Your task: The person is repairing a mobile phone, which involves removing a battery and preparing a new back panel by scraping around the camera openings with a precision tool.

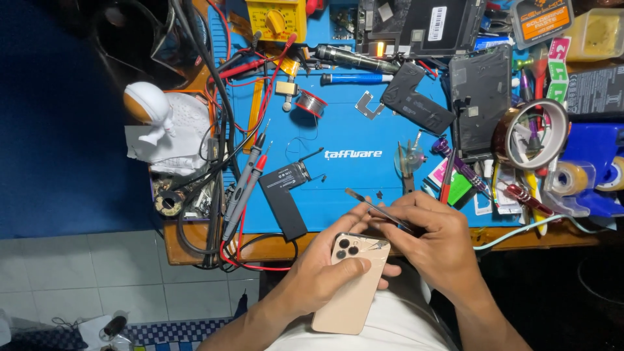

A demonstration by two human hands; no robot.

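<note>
at the worktop [195,250], its blue mat [351,130] crowded with tools, our left hand [318,273] cradles a gold phone [351,286] back-up at six o'clock, fingers wrapped round its edges to steady it. our right hand [432,237] pinches thin tweezers [380,209], tip toward ten o'clock, above the cracked camera corner.

One head-worn camera looks steeply down, close above the blue work mat [364,188].
</note>
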